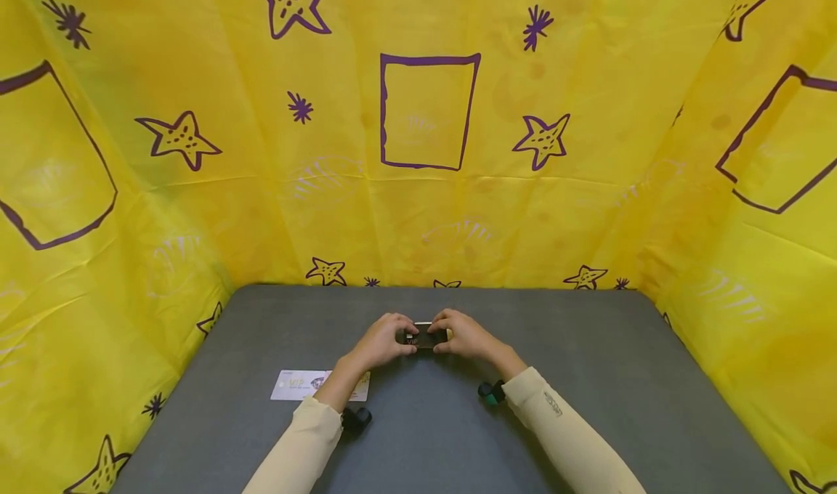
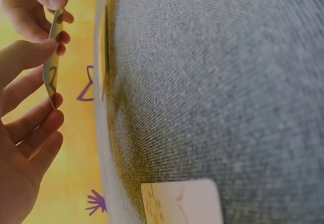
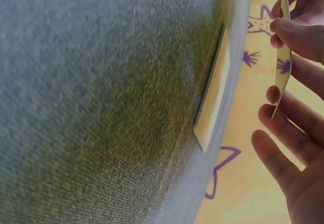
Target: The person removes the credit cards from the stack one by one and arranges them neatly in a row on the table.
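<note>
Both hands hold one thin dark card (image 1: 420, 338) marked "VIP" between them, raised over the table. My left hand (image 1: 387, 340) pinches its left end, thumb on the near side and fingers behind. At the other end my right hand (image 1: 461, 334) pinches it the same way. Seen edge-on in the left wrist view, the card (image 2: 51, 67) is slightly bent, with a shiny, reflective face. Beyond the hands, a flat light-coloured card-like piece (image 3: 215, 92) lies on the table in the right wrist view; from the head it is mostly hidden.
A pale "VIP" card (image 1: 297, 383) lies on the grey table (image 1: 562, 407) at the left, partly covered by the left forearm. A yellow cloth (image 1: 431, 211) with purple stars and squares encloses the back and sides. Dark wrist cameras (image 1: 490, 393) sit under both wrists.
</note>
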Tool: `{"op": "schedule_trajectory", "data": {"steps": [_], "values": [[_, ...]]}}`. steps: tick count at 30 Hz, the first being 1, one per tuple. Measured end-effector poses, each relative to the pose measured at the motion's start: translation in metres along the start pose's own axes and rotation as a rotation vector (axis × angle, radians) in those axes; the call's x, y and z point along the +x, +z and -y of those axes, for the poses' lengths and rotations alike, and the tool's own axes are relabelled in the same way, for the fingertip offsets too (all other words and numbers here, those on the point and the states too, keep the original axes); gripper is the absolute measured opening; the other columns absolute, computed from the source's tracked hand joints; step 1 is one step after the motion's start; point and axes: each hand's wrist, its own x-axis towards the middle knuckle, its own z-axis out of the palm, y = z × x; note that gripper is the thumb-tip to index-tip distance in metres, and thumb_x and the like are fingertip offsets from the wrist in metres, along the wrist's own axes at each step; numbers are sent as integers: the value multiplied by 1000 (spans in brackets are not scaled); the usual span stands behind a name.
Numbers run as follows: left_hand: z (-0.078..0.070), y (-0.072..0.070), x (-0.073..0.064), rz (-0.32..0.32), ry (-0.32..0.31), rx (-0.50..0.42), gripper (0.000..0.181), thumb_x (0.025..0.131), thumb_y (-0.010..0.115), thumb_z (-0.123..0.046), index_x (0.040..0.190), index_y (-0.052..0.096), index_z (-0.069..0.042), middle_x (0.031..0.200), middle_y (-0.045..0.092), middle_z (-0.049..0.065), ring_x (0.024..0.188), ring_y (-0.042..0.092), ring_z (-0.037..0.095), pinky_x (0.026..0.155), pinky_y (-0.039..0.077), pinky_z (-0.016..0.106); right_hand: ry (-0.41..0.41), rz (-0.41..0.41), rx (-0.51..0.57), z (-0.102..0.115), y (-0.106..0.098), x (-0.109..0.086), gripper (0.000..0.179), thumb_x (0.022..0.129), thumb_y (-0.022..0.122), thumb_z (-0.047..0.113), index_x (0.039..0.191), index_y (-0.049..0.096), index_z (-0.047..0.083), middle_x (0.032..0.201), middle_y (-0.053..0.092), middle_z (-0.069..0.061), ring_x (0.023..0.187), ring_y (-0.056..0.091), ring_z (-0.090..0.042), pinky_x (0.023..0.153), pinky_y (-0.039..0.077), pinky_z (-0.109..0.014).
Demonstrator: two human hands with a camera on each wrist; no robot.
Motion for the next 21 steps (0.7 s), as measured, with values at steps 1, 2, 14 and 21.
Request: {"op": "schedule_trajectory", "data": {"steps": [1, 2, 14, 21], "values": [[0, 0, -1, -1, 0, -8, 28, 80, 79, -22, 104, 73, -9, 117, 66, 9, 114, 56, 30, 99, 44, 49, -8, -4, 2, 1, 0, -1, 33, 83, 77, 20, 112, 71, 7, 116, 63, -9, 108, 59, -28, 94, 48, -45], [0, -1, -2, -1, -2, -9, 28, 81, 78, -23, 104, 73, -9, 118, 66, 9, 115, 56, 29, 99, 44, 49, -12, -7, 2, 2, 0, -1, 33, 83, 77, 20, 112, 71, 7, 117, 63, -10, 108, 59, -28, 94, 48, -45], [-2, -3, -9, -8, -22, -24, 27, 81, 79, -22, 104, 73, -12, 121, 66, 8, 116, 55, 29, 99, 44, 51, -17, -14, -7, 9, -1, -8, 32, 85, 73, 18, 115, 70, 7, 122, 61, -11, 113, 57, -30, 98, 46, -48], [-4, -3, -14, -7, -34, -25, 27, 79, 80, -22, 104, 74, -12, 120, 65, 8, 116, 55, 28, 98, 44, 50, -20, -10, -1, 13, 0, -10, 32, 84, 75, 16, 114, 71, 6, 120, 62, -10, 113, 57, -28, 98, 46, -46]]}}
